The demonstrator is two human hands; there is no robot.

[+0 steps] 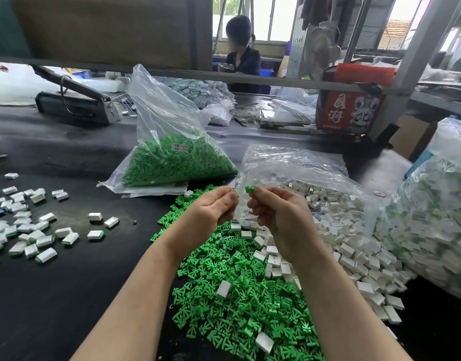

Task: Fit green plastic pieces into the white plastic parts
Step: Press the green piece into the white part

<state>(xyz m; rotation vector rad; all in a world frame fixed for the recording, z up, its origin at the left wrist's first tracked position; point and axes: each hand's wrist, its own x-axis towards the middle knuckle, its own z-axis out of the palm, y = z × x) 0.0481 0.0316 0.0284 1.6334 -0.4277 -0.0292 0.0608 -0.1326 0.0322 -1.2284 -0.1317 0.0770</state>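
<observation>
My left hand (213,207) pinches a small white plastic part (235,192) at its fingertips. My right hand (276,217) pinches a green plastic piece (250,189) just to the right of it; the two pieces are a small gap apart. Both hands hover above a loose heap of green pieces (240,290) on the black table. A heap of white parts (338,246) spills from an open clear bag to the right. Assembled white-and-green units (29,230) lie scattered at the left.
A clear bag of green pieces (177,162) stands behind the hands. A large bag of assembled units (437,220) fills the right edge. A heat sealer (76,100), a red carton (349,110) and another person sit at the far side.
</observation>
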